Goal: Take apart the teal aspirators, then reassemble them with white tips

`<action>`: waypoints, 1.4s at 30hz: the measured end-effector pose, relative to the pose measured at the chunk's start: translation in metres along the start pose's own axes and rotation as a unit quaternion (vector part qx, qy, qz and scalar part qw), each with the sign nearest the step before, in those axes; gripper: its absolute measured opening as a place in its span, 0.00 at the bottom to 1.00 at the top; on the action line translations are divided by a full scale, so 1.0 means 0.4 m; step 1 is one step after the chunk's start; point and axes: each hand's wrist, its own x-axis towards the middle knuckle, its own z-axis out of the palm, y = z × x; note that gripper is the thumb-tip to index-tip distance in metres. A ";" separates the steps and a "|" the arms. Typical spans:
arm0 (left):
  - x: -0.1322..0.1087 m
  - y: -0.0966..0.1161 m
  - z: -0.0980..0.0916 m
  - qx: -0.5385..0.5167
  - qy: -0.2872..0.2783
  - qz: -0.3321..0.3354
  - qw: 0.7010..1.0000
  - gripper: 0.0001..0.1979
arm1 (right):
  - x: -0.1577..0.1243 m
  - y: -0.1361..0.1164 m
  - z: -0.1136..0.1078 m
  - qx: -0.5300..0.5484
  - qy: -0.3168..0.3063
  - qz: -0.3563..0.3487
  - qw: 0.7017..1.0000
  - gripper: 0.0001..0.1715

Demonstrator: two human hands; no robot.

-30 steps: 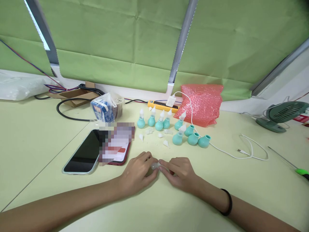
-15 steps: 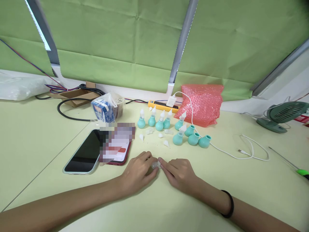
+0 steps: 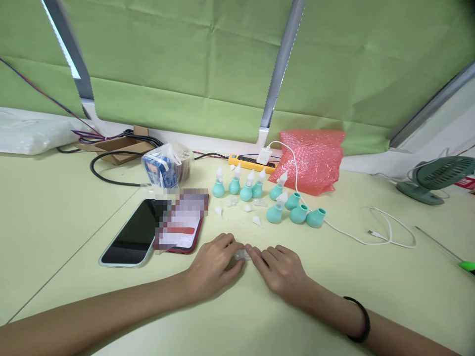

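Low over the table, my left hand [image 3: 213, 262] curls its thumb and forefinger around a small clear plastic tube piece [image 3: 241, 254]. From the other side, my right hand [image 3: 282, 272] pinches the same piece at its right end, where the fingertips hide part of it. Beyond the hands stand several mint-green squeeze bulbs, most topped with clear tubes and white pointed tips, such as the one at the front [image 3: 274, 213]. Three bulbs at the right, among them the outermost [image 3: 315, 217], have open necks. Loose clear pieces [image 3: 260, 202] and white tips [image 3: 257, 221] lie between.
Two phones lie left of my hands, one dark-screened [image 3: 129, 237] and one lit [image 3: 187, 237]. Behind are a wrapped blue pack [image 3: 161, 168], a yellow power strip [image 3: 241, 162] and a pink bubble-wrap bag [image 3: 311, 160]. A white cable [image 3: 349, 237], green fan [image 3: 438, 175] and screwdriver [image 3: 466, 266] are rightward.
My right hand has shifted slightly right and down, showing a little more of the clear piece. My left hand keeps its grip almost in place.
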 end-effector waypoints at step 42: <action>-0.001 0.013 -0.006 0.006 -0.006 0.020 1.000 0.10 | -0.009 0.003 0.018 0.139 0.000 0.007 0.990 0.11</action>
